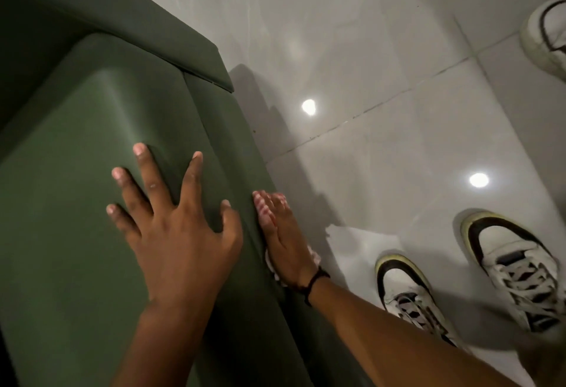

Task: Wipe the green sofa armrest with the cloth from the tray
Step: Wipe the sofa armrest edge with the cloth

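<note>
A: Item one, the green sofa armrest (101,190); where does it lie?

B: It fills the frame from 7 to 11 o'clock; its outer side face drops away at centre toward the tiled floor (382,86).

A: Item two, the left hand (171,227)?

B: Fully open, fingers spread, palm flat on the armrest top; it holds nothing and seems only to brace.

A: Item three, the right hand (283,242)?

B: At 5 o'clock of centre, flat and extended against the armrest's outer side; it presses the cloth (263,205) to the fabric rather than gripping it; pale pink-patterned cloth shows at the fingertips and by the wrist.

A: Progress?

B: Judged mid-wipe; the cloth is off the tray and working the side face; how much is already wiped cannot be told, as the fabric shows no mark; the tray is not in view.

A: Labels, writing?

B: None legible; the white sneakers (502,276) at 4 o'clock show no readable brand; a dark wristband (315,282) is plain.
</note>
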